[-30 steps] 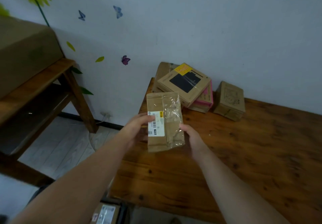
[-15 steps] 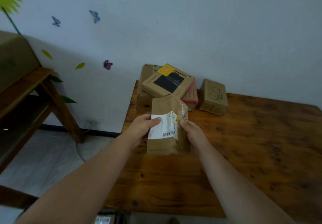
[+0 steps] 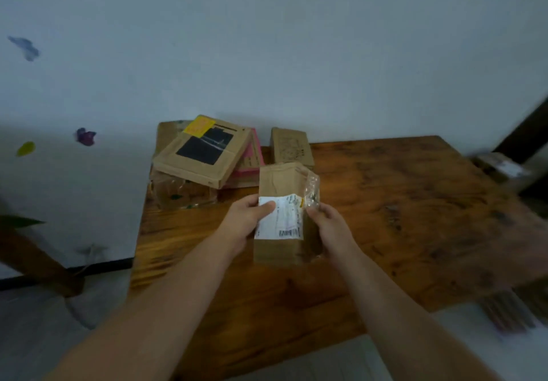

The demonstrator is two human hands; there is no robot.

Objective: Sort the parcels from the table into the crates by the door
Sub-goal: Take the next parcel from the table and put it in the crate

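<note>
A brown cardboard parcel [image 3: 280, 183] with a white shipping label and loose clear tape stands upright above the wooden table [image 3: 385, 208]. My left hand [image 3: 247, 223] grips its left side, thumb across the label. My right hand [image 3: 329, 226] holds its right edge. At the table's back left corner lies a pile of parcels: a flat box with a black patch and yellow sticker [image 3: 204, 150] on top, a pink-edged box [image 3: 252, 161] under it, a tape-wrapped box [image 3: 181, 192] at the bottom. A small brown box [image 3: 290, 147] stands beside the pile.
A white wall with butterfly and leaf stickers backs the table. A wooden bench leg [image 3: 32, 259] stands at the left on the pale floor. At the blurred right edge sit another parcel [image 3: 501, 167] and a dark post [image 3: 522, 134].
The view has swung right and closer to the table. The parcel in my hands has tipped more upright, its label now facing me; both hands keep their hold.
</note>
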